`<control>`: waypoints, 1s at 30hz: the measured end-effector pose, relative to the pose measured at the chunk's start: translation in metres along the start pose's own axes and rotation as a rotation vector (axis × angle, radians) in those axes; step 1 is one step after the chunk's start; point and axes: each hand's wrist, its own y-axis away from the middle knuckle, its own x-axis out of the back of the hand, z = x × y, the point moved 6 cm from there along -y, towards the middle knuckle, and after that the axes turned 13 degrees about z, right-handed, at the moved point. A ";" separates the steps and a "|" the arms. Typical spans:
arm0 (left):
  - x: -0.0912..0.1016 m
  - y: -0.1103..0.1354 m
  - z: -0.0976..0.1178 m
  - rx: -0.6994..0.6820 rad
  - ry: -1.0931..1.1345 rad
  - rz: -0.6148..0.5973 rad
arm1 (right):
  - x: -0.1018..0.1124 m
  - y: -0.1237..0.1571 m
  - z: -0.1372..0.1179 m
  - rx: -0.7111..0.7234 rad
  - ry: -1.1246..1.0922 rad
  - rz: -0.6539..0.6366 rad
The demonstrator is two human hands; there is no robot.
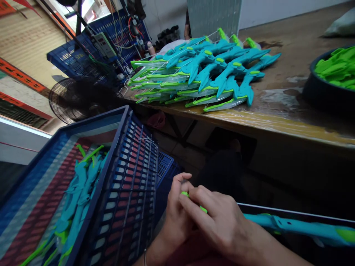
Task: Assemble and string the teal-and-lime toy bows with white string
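Observation:
My left hand (175, 212) and my right hand (219, 221) are pressed together low in the view, below the table edge. Both are closed around a small bright green plastic piece (185, 194) that shows between the fingers. A long teal toy part (299, 227) with a green end lies just right of my right wrist. On the table, a pile of teal and green toy swords (205, 72) is stacked in overlapping rows.
A blue plastic crate (130, 162) to my left holds several teal and green parts (80, 192). A dark bowl (327, 92) of green pieces sits at the table's right. A black fan (72, 99) and more blue crates (83, 55) stand beyond the wooden table (277, 118).

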 end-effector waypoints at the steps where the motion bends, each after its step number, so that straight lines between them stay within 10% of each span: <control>1: 0.001 0.000 0.001 -0.025 0.020 -0.013 | -0.001 0.002 0.002 0.003 -0.009 -0.024; 12: -0.002 -0.001 -0.003 0.028 -0.041 -0.153 | 0.011 -0.004 0.011 0.149 0.028 0.052; 20: -0.005 -0.011 0.001 -0.067 -0.087 -0.097 | -0.002 0.010 0.030 -0.153 -0.072 0.133; 30: 0.025 0.023 -0.090 0.217 -0.226 -0.491 | 0.011 0.006 0.020 -0.240 -0.143 0.309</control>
